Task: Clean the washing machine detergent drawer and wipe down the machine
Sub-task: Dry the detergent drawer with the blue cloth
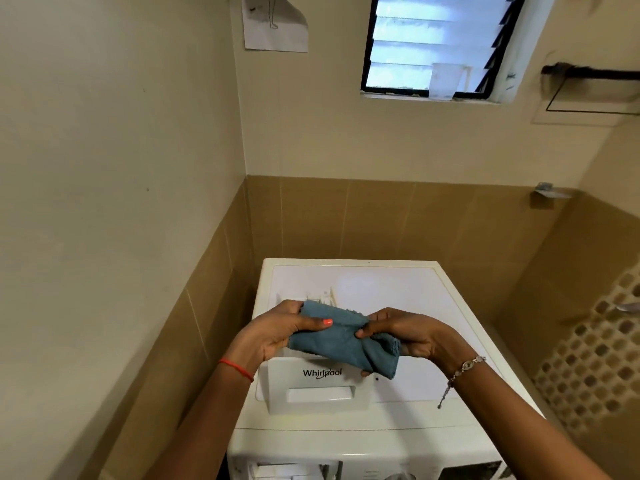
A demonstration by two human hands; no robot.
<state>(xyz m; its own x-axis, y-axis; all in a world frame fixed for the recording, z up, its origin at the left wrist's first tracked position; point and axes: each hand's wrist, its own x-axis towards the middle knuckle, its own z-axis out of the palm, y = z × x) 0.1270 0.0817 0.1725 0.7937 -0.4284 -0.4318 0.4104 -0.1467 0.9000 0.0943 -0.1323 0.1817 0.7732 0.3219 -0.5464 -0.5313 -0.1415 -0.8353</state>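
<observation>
1. Two hands share one folded blue-grey cotton cloth [341,337]: the left hand [277,332] has its grip closed on the cloth's left end, the right hand [407,336] has its grip closed on the right end.
2. The cloth's long axis runs left to right.
3. One white plastic detergent drawer [318,386] lies on top of the one white washing machine [398,292], directly below the cloth, long axis front to back.
4. The left hand is judged marginally nearer the drawer.

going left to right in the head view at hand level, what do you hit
red thread bracelet → left hand → blue cloth → right hand → beaded bracelet
</observation>
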